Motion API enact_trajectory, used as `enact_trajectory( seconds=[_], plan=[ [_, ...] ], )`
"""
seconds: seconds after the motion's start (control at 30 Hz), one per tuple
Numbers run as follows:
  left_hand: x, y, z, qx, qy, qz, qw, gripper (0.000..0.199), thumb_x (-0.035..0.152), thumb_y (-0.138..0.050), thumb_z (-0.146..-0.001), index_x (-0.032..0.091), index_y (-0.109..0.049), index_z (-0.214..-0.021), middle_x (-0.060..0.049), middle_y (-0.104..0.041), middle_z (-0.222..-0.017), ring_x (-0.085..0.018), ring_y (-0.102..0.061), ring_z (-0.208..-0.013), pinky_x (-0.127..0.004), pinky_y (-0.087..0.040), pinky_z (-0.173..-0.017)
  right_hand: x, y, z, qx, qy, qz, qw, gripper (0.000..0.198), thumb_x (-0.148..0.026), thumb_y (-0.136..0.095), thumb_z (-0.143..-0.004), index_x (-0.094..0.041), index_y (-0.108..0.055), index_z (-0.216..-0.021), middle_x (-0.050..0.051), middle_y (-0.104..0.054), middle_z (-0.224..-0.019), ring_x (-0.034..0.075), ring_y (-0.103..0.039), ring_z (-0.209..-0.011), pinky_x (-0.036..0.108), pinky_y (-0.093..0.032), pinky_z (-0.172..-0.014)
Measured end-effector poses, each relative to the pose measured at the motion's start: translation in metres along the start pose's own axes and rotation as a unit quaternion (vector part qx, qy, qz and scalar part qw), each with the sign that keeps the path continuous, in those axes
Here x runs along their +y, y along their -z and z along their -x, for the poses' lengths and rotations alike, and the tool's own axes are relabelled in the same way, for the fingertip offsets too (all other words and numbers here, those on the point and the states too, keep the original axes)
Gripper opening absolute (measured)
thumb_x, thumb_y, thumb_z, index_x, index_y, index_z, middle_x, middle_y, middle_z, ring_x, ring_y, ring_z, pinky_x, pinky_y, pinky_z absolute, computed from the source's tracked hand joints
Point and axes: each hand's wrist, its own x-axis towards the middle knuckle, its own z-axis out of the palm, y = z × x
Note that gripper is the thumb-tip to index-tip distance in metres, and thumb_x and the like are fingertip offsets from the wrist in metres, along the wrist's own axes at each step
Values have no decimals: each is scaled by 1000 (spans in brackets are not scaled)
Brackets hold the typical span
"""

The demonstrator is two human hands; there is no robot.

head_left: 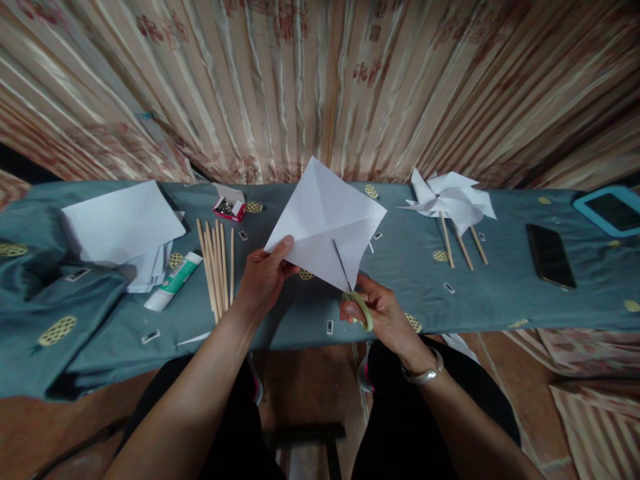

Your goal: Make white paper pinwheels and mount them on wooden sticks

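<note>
A white square of paper (325,207) with crossing fold creases is held up over the cloth, one corner pointing away from me. My left hand (265,277) pinches its left corner, thumb on top. In my right hand (380,310) are scissors with light green handles (367,317). One scissor blade (342,263) lies over the paper near its lower corner, pointing toward the middle; the other blade is hidden beneath the sheet. My fingers are wrapped around the handles.
At left lie white paper sheets (125,223), a glue tube (174,281), wooden sticks (215,267) and a small red box of metal pins (230,205). Paper pinwheels on sticks (453,200), a dark phone (551,256) and a blue-framed tablet (613,210) are at right. A curtain (320,87) hangs behind.
</note>
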Motion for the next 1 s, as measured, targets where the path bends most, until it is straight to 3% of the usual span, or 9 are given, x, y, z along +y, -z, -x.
enact_trajectory(
  seconds=[0.37, 0.63, 0.8, 1.0],
  plan=[
    [0, 1, -1, -2, -3, -7, 1000, 31, 33, -88, -60, 13, -69, -72, 0, -69, -68, -9, -62, -58, -17, -49, -47, -2, -2, -1, 2, -12, -17, 1000, 66, -58, -84, -60, -19, -64, -109, -7, -57, -54, 8, -48, -47, 21, -37, -46],
    [-1, 0, 0, 0, -1, -1, 1000, 36, 34, -91, -53, 13, -70, -72, 0, -70, -69, -10, -63, -59, -17, -50, -47, 1, -1, -1, 6, -5, -15, 1000, 65, -58, -84, -60, -19, -64, -108, -7, -58, -55, 9, -50, -48, 21, -38, -47],
    [0, -1, 0, 10, 0, -6, 1000, 32, 33, -89, -58, 13, -69, -72, 0, -69, -68, -10, -63, -58, -17, -49, -46, 2, 0, -2, 6, -9, -19, 1000, 63, -57, -84, -61, -19, -63, -107, -6, -59, -56, 10, -50, -48, 22, -38, -47],
    [0, -2, 0, 3, -2, -7, 1000, 27, 31, -87, -61, 13, -69, -71, 1, -68, -67, -9, -61, -57, -16, -47, -45, -1, 0, 1, -17, 4, 13, 1000, 68, -62, -79, -66, -19, -61, -117, -3, -64, -63, 11, -53, -54, 23, -43, -51]
  ],
)
